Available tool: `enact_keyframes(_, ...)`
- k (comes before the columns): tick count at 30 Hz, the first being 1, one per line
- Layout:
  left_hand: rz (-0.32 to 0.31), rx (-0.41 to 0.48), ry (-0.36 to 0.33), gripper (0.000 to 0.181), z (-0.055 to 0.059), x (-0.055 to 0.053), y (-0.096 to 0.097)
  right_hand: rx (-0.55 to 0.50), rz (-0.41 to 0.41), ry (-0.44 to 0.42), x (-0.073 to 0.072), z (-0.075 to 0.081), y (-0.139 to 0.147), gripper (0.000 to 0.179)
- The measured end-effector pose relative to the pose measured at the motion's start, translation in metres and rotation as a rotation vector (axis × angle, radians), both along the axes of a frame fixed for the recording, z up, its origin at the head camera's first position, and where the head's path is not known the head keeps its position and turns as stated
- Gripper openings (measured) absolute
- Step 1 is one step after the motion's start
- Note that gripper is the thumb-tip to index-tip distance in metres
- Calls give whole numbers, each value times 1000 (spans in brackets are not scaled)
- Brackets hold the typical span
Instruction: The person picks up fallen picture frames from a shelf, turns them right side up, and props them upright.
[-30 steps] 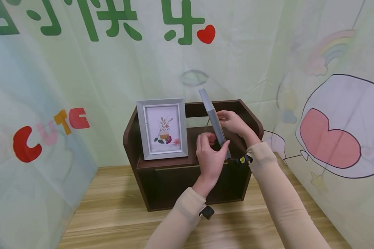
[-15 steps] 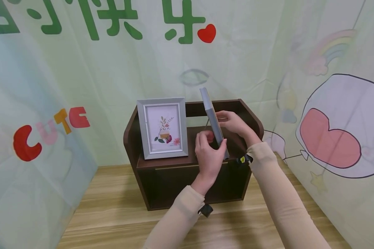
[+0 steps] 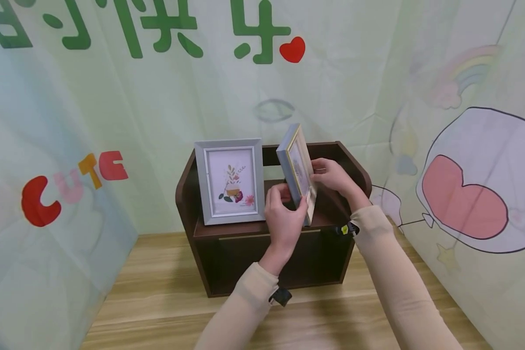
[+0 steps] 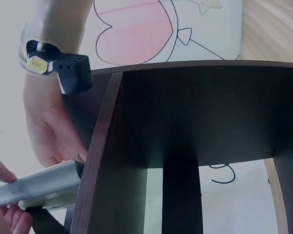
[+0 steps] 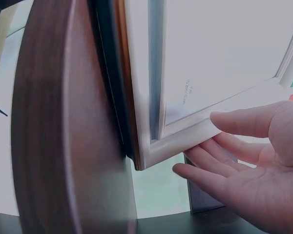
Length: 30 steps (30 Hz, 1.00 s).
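Observation:
Over the right half of a dark brown shelf unit (image 3: 186,194), a picture frame (image 3: 294,167) stands turned, its front angled to the right. My left hand (image 3: 284,214) grips its near lower edge, with the thumb on the front side. At the opposite edge my right hand (image 3: 334,177) pinches it. The right wrist view shows that hand's thumb on the pale front border (image 5: 185,144) and fingers behind. A second frame (image 3: 232,187), silver-grey with a flower print, stands upright on the left half. In the left wrist view, the left fingers (image 4: 20,222) curl under the held frame.
The shelf unit has raised curved sides and an open lower compartment (image 3: 262,262). It stands on a wood-grain table (image 3: 157,282). Printed cloth walls (image 3: 354,78) enclose the back and sides. Both wrists carry small black cameras.
The held picture frame was nearly edge-on before; now it is turned so its front shows. My left hand has shifted slightly left, while the right stays at the far edge.

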<state>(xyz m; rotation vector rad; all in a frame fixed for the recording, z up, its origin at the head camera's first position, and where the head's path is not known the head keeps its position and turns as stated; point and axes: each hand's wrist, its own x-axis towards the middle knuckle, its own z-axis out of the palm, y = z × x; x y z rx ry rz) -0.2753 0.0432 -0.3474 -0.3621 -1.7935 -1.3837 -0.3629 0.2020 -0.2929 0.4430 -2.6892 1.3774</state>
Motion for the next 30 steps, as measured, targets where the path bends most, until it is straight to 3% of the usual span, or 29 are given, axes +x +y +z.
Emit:
enact_keyframes(13,-46,6,-19,33,1,-6,-16,-8,-108,-50,9,-5,0,48)
enact_keyframes(21,-56,-13,-25,42,-1,-7,-24,31,-154,-72,14,-4,2,48)
enact_keyframes(30,-58,-16,-34,48,-6,-12,-31,29,-182,-45,26,-3,5,49)
